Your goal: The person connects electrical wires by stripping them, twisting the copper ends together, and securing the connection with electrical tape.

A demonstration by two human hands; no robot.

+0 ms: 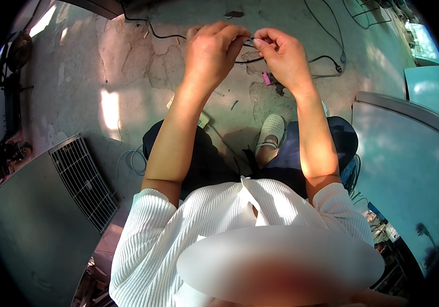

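Both my arms reach forward over the floor, and the hands almost meet at the fingertips. My left hand (214, 45) is closed in a pinch, its back turned up. Facing it, my right hand (282, 52) pinches with thumb and forefinger. Between the fingertips runs a short thin wire (249, 44), dark with a bluish bit; the fingers hide most of it. A black cable (251, 61) passes just below the hands on the floor, and a black plug (338, 67) lies to the right. Close beneath the right hand is a small pink piece (266, 78).
A grey panel with a wire grille (84, 179) stands at left. On the right is a pale blue-green panel (398, 153). A power strip (203, 120) lies by my left knee, a coiled cable (133, 161) beside it. My shoe (273, 127) rests on the cracked concrete floor (142, 77).
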